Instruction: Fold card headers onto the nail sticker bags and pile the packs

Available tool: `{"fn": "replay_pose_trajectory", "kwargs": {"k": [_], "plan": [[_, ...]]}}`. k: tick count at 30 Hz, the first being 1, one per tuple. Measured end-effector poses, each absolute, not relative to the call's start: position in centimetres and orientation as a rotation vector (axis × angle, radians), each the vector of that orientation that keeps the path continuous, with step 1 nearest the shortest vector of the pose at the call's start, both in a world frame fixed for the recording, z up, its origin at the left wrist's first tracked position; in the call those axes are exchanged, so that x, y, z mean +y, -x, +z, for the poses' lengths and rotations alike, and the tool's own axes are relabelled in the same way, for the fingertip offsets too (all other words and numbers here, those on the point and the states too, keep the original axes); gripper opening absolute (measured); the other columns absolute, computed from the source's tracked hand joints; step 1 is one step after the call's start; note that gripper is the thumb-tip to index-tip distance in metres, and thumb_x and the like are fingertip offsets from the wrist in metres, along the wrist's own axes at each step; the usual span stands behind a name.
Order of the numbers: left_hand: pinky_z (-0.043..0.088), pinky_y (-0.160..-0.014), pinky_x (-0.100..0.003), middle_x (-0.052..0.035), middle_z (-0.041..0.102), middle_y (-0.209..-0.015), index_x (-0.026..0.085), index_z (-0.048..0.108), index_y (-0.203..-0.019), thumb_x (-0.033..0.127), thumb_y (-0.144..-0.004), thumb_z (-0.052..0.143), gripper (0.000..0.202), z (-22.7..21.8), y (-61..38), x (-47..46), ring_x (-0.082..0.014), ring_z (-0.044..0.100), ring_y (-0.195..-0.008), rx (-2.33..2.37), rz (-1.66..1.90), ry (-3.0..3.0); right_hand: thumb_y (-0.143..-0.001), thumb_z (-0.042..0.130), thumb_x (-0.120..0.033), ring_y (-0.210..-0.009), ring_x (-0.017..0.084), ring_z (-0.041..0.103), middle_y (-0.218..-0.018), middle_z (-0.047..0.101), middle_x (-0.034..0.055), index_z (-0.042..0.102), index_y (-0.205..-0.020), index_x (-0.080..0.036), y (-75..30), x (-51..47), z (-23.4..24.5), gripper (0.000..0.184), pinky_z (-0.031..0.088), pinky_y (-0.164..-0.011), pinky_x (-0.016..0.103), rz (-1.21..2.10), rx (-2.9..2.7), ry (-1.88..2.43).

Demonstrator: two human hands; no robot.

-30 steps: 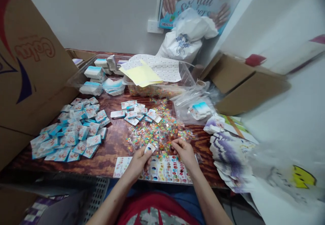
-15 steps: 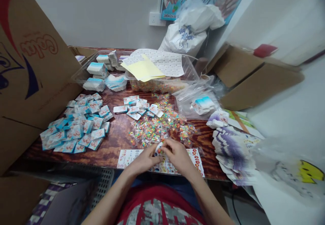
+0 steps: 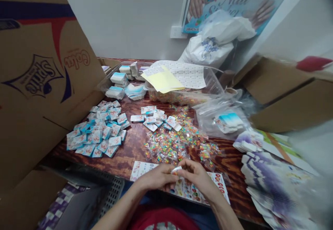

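- Head view, hands: the left hand (image 3: 156,178) and the right hand (image 3: 195,177) are drawn close together in a narrow pinch, fingers meeting on a small white card (image 3: 177,170).
- Held item position: the small white card sits between both hands, just above a printed nail sticker sheet (image 3: 201,192), which lies on the near edge of the wooden surface (image 3: 131,150).
- Beyond the hands: a loose pile of clear packets of colored stickers (image 3: 171,145) lies on the surface.
- Left of that pile: blue-and-white cards (image 3: 100,129) are spread in a large group, with a smaller group of cards (image 3: 152,116) near the pile.
- Far edge: a clear plastic tray (image 3: 182,96) holds loose packets and paper sheets.
- Right: a stack of purple-printed cards (image 3: 273,192) rests at the edge.
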State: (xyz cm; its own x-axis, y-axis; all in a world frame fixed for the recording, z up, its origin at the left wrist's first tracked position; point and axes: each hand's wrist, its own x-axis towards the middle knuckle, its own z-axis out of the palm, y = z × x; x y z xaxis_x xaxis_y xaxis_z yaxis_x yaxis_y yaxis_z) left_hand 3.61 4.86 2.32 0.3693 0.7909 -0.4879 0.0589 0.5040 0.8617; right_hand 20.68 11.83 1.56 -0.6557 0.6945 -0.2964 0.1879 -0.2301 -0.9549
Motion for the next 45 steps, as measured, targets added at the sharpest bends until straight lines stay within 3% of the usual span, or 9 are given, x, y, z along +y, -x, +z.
{"fn": "replay_pose_trajectory", "kwargs": {"k": [6,9,12,14,19,23,28,34,45], "plan": [[0.047,-0.055,-0.023,-0.0004,0.062,-0.077,0.018,0.061,-0.094,0.036,-0.084,0.059,0.021,4.4,0.3,6.8,-0.0135,0.059,-0.061,1.139,0.47,-1.254,-0.072,0.074,-0.044,-0.052,0.009,0.038,-0.062,0.048,-0.004,0.058,-0.071,-0.017,-20.5,11.9,1.5,0.031,0.028,-0.047,0.022,1.991,-1.613,1.073],[0.051,-0.072,-0.028,-0.0027,0.068,-0.093,0.022,0.064,-0.098,0.022,-0.088,0.051,0.016,5.4,5.0,10.1,-0.0171,0.063,-0.08,1.87,0.575,-1.622,-0.07,0.075,-0.047,-0.052,0.009,0.039,-0.06,0.046,-0.0047,0.057,-0.071,-0.018,-20.8,11.8,1.3,0.035,0.029,-0.048,0.022,1.983,-1.543,1.125],[0.042,-0.097,-0.042,-0.0115,0.059,-0.123,0.019,0.055,-0.121,0.004,-0.082,0.045,0.043,5.2,9.2,13.9,-0.0265,0.053,-0.114,2.216,0.614,-1.64,-0.069,0.076,-0.049,-0.052,0.009,0.039,-0.06,0.047,-0.0048,0.058,-0.074,-0.018,-20.8,11.5,1.1,0.037,0.029,-0.049,0.022,2.008,-1.492,1.148],[0.036,-0.101,-0.047,-0.0157,0.054,-0.13,0.016,0.052,-0.126,-0.001,-0.075,0.049,0.054,4.5,10.8,15.6,-0.0308,0.047,-0.121,2.297,0.587,-1.663,-0.069,0.077,-0.048,-0.053,0.009,0.04,-0.062,0.049,-0.0045,0.058,-0.073,-0.017,-20.4,11.2,1.2,0.036,0.029,-0.05,0.022,2.019,-1.495,1.132],[0.036,-0.1,-0.048,-0.016,0.06,-0.114,0.014,0.057,-0.119,0.002,-0.075,0.054,0.046,2.9,11.5,15.8,-0.0329,0.05,-0.115,2.36,0.591,-1.696,-0.066,0.079,-0.046,-0.052,0.009,0.042,-0.058,0.047,-0.0052,0.057,-0.068,-0.017,-19.5,10.3,1.3,0.037,0.03,-0.049,0.021,2.077,-1.502,1.058],[0.042,-0.098,-0.041,-0.0112,0.058,-0.12,0.019,0.049,-0.13,0.016,-0.081,0.058,0.05,4.1,11.2,12.8,-0.0267,0.054,-0.113,2.333,0.782,-1.647,-0.062,0.084,-0.044,-0.055,0.009,0.045,-0.061,0.05,-0.0046,0.06,-0.069,-0.017,-19.7,10.4,1.3,0.037,0.035,-0.049,0.019,2.103,-1.336,1.108],[0.047,-0.092,-0.031,-0.0055,0.057,-0.13,0.023,0.056,-0.126,0.023,-0.073,0.072,0.055,5.6,7.3,7.6,-0.024,0.055,-0.116,1.587,1.377,-1.083,-0.06,0.088,-0.04,-0.062,0.01,0.053,-0.075,0.059,-0.0015,0.063,-0.079,-0.018,-18.5,11.3,1.3,0.038,0.047,-0.053,0.02,2.211,-0.908,1.046],[0.05,-0.087,-0.034,-0.0048,0.067,-0.107,0.019,0.059,-0.118,0.019,-0.069,0.073,0.051,2.7,2.2,4.5,-0.0213,0.063,-0.097,1.265,1.176,-0.852,-0.056,0.09,-0.039,-0.063,0.011,0.057,-0.078,0.061,-0.0005,0.06,-0.079,-0.019,-17.2,11.7,1.8,0.043,0.051,-0.053,0.022,2.222,-0.743,0.998],[0.048,-0.094,-0.04,-0.0073,0.065,-0.122,0.023,0.054,-0.126,0.013,-0.081,0.06,0.046,3.4,0.2,3.4,-0.0257,0.061,-0.11,1.764,0.747,-1.565,-0.062,0.084,-0.046,-0.057,0.011,0.047,-0.068,0.057,-0.0017,0.06,-0.073,-0.018,-18.3,11.7,3.3,0.038,0.041,-0.054,0.022,1.819,-1.043,1.104]]}}
